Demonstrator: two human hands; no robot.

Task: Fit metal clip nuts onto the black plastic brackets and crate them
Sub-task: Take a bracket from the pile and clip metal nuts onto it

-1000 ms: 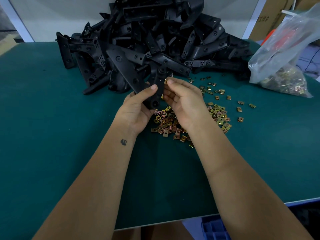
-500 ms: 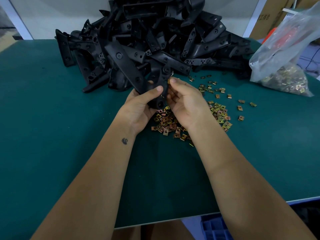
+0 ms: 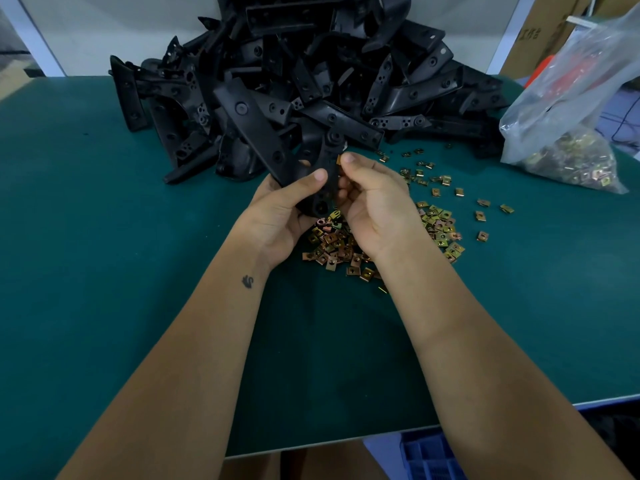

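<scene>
Clipping a nut onto a bracket, just above the loose nut pile.

Left hand [image 3: 277, 216] grips the black bracket [image 3: 323, 174], thumb across it; right hand [image 3: 372, 199] pinches a clip nut [image 3: 339, 159] at its edge. Nut pile [image 3: 332, 242] lies under both hands, bracket heap [image 3: 294, 84] behind it, bag of nuts [image 3: 568, 109] off right on the green table [image 3: 86, 271].

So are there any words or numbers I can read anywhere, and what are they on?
Cardboard box: a few dark printed characters, too blurred to read.
Clear plastic bag: red shape inside, no readable text.
Forearm mark: a small dark picture, not words.
Black brackets and clip nuts: no readable text.
So nothing here can be read for sure.
</scene>
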